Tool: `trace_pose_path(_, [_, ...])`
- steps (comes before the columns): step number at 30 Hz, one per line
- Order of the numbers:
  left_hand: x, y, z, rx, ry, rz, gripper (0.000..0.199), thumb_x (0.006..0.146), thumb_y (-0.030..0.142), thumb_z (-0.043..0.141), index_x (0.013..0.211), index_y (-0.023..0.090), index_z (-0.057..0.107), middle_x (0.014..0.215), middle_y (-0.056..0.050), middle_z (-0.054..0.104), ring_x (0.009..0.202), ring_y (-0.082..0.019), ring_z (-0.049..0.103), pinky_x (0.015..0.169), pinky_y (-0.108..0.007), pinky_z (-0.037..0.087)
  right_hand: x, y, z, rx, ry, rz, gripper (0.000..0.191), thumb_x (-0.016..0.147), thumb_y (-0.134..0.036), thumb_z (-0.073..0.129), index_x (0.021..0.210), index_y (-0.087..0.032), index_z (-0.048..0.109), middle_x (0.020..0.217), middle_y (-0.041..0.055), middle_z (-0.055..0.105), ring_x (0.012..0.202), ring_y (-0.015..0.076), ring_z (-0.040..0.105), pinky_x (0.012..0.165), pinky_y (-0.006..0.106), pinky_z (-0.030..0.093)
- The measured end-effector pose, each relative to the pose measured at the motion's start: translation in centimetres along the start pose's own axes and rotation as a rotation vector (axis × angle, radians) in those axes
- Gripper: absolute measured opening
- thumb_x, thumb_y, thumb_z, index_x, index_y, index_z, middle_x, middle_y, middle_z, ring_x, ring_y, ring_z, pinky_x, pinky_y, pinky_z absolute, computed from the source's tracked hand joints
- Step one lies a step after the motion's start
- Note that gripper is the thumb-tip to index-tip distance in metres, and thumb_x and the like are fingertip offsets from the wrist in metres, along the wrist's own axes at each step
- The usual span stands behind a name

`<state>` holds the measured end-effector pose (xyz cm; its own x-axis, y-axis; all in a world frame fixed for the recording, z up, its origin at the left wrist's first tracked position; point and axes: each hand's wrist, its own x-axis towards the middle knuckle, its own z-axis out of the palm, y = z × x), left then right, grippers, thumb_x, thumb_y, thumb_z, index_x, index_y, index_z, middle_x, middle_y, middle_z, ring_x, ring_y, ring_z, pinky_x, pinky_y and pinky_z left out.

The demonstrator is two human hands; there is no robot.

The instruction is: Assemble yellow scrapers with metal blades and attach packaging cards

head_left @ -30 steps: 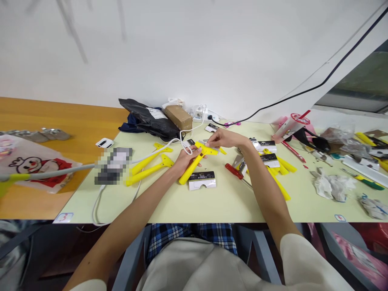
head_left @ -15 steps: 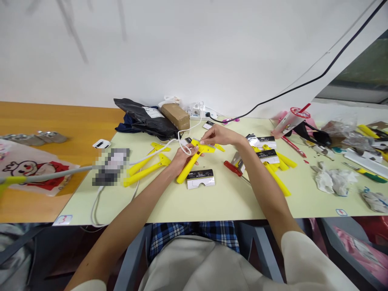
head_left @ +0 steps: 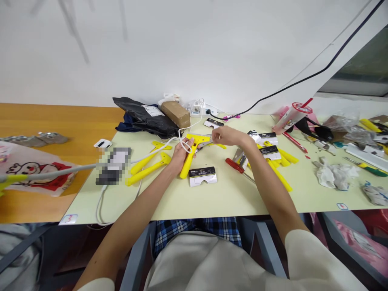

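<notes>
Head view: left hand [head_left: 180, 155], partly hidden, grasps yellow T-shaped tool [head_left: 188, 161]; right hand [head_left: 224, 135] curled, contents unclear.

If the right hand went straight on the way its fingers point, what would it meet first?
Probably the wide end of the yellow tool in the left hand, though depth is unclear and a greyish piece beside it could come first.
</notes>
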<state>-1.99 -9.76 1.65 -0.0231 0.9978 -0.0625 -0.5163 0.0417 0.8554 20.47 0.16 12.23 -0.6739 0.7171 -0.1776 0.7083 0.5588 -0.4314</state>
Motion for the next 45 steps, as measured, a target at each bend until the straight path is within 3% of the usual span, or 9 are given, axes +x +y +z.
trace_pose_path(4, [0.5, -0.1, -0.5, -0.069, 0.034, 0.003, 0.051, 0.080, 0.051, 0.099, 0.104, 0.021, 0.063, 0.096, -0.005, 0.077, 0.089, -0.018, 0.080, 0.050, -0.019, 0.050, -0.7, -0.1, 3.7, 0.116, -0.257, -0.090, 0.014, 0.083, -0.017, 0.085, 0.093, -0.019, 0.075, 0.091, 0.0035, 0.077, 0.081, 0.0205, 0.068, 0.074, 0.029, 0.049])
trace_pose_path(8, [0.6, -0.4, -0.4, -0.107, 0.041, -0.006, 0.053, 0.081, 0.050, 0.099, 0.103, 0.022, 0.060, 0.095, -0.004, 0.077, 0.085, -0.017, 0.079, 0.051, -0.019, 0.050, -0.7, -0.3, 7.0, 0.217, -0.268, -0.182, 0.009, 0.083, -0.017, 0.081, 0.090, -0.018, 0.074, 0.086, 0.0014, 0.075, 0.079, 0.0189, 0.066, 0.074, 0.029, 0.049])
trace_pose_path(11, [0.3, -0.6, -0.2, -0.114, 0.010, 0.003, 0.053, 0.080, 0.046, 0.100, 0.103, 0.023, 0.058, 0.099, -0.003, 0.077, 0.087, -0.016, 0.079, 0.052, -0.019, 0.049, -0.9, -0.3, 7.9, 0.219, -0.228, -0.193, 0.001, 0.087, -0.017, 0.076, 0.087, -0.018, 0.075, 0.086, 0.0018, 0.075, 0.078, 0.0181, 0.065, 0.074, 0.029, 0.047])
trace_pose_path(15, [0.2, -0.8, -0.4, -0.122, -0.032, 0.005, 0.053, 0.078, 0.042, 0.101, 0.103, 0.023, 0.057, 0.099, -0.002, 0.075, 0.088, -0.017, 0.079, 0.052, -0.019, 0.050, -1.6, -0.4, 8.1, 0.223, -0.170, -0.185, 0.006, 0.090, -0.015, 0.072, 0.090, -0.019, 0.076, 0.089, 0.0021, 0.076, 0.078, 0.0179, 0.064, 0.073, 0.029, 0.047])
trace_pose_path(19, [0.5, -0.9, -0.5, -0.131, 0.000, 0.000, 0.053, 0.078, 0.040, 0.101, 0.101, 0.023, 0.057, 0.095, 0.000, 0.072, 0.085, -0.015, 0.078, 0.052, -0.019, 0.050, -2.0, -0.1, 8.4, 0.232, -0.105, -0.181, 0.010, 0.092, -0.011, 0.069, 0.091, -0.019, 0.076, 0.091, 0.0033, 0.077, 0.082, 0.0194, 0.068, 0.079, 0.030, 0.051])
trace_pose_path(27, [0.8, -0.3, -0.4, -0.147, 0.102, -0.047, 0.048, 0.082, 0.038, 0.100, 0.098, 0.022, 0.057, 0.095, 0.000, 0.072, 0.084, -0.015, 0.079, 0.051, -0.020, 0.051, -4.8, 2.5, 6.3, 0.098, 0.146, 0.031, 0.004, 0.101, -0.018, 0.071, 0.103, -0.019, 0.073, 0.105, 0.0101, 0.080, 0.091, 0.0243, 0.073, 0.084, 0.034, 0.054])
trace_pose_path(34, [1.1, -0.6, -0.6, -0.102, 0.109, -0.070, 0.048, 0.082, 0.041, 0.100, 0.098, 0.022, 0.059, 0.093, -0.001, 0.073, 0.084, -0.017, 0.080, 0.048, -0.020, 0.051, -7.4, 2.3, 4.6, -0.005, 0.098, 0.116, 0.020, 0.099, -0.035, 0.084, 0.104, -0.021, 0.071, 0.109, 0.0102, 0.079, 0.099, 0.0273, 0.074, 0.086, 0.036, 0.054])
trace_pose_path(45, [0.9, -1.2, -0.5, -0.010, 0.093, -0.064, 0.042, 0.086, 0.043, 0.097, 0.098, 0.019, 0.065, 0.095, -0.006, 0.077, 0.089, -0.020, 0.082, 0.053, -0.021, 0.059, -7.7, 2.1, 5.3, -0.204, 0.150, 0.211, 0.016, 0.105, -0.034, 0.076, 0.103, -0.020, 0.070, 0.112, 0.0148, 0.079, 0.099, 0.0318, 0.071, 0.080, 0.040, 0.049])
